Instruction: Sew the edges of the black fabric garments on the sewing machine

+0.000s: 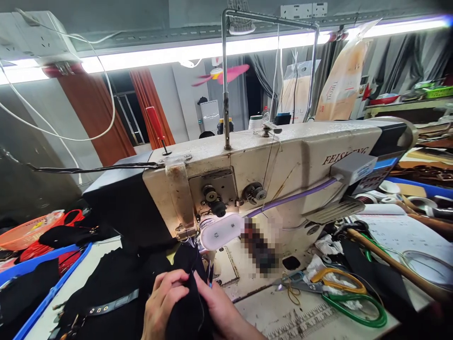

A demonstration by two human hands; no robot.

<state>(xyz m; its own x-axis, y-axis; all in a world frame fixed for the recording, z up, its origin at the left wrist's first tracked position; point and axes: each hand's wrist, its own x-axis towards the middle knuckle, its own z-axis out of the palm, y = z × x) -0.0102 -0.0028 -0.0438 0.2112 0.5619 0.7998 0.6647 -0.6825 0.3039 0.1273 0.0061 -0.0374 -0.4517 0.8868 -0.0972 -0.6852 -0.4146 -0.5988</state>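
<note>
My left hand (164, 302) is curled round a piece of black fabric (187, 302) at the bottom middle, fingers pressed on it. My right hand (217, 307) pinches the same fabric from the right, just below the needle area (208, 271) of the sewing machine. The fabric bunches up under the presser foot. A small blue tool, perhaps snips, shows between my right fingers, too small to be sure. The cream industrial sewing machine (283, 160) fills the middle, with a white lamp (221, 231) lit over the needle.
Scissors with yellow handles (336, 278) and green handles (357, 309) lie on the table at right. A wooden stick (396, 267) slants beside them. A blue bin (46, 293) and orange basket (24, 231) stand at left. More black fabric with a studded strap (109, 304) lies left.
</note>
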